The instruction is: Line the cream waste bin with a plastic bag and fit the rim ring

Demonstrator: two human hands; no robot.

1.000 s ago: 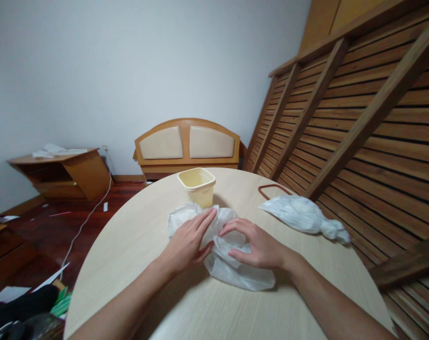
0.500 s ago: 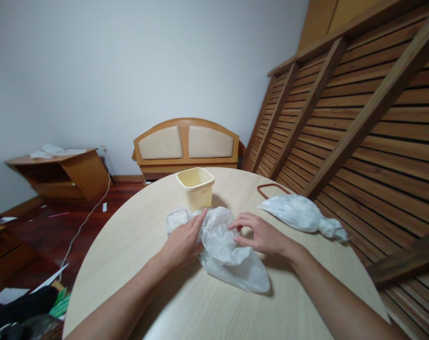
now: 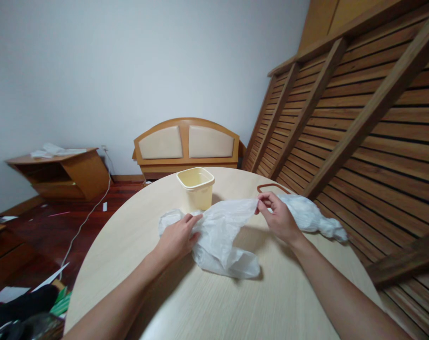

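Observation:
A crumpled white plastic bag [image 3: 217,236] lies spread on the round table, in front of a pale yellow square tub [image 3: 197,191]. My right hand [image 3: 278,217] pinches one corner of the bag between thumb and fingers and holds it up to the right. At the bag's left part, my left hand [image 3: 179,238] is closed around the gathered plastic. The tub stands upright with its open top showing. Beyond my right hand rests a second, bunched white bag [image 3: 309,215], beside a brown loop handle [image 3: 271,186].
The pale wooden table [image 3: 122,245] has a round edge. Behind it stands a headboard [image 3: 186,163]. A slatted wooden frame [image 3: 363,141] leans on the right. A low cabinet [image 3: 65,174] and a cable are at the left.
My right hand has moved right and up, closing on a corner of the bag and stretching it out. My left hand has shifted slightly left and closed more on the plastic.

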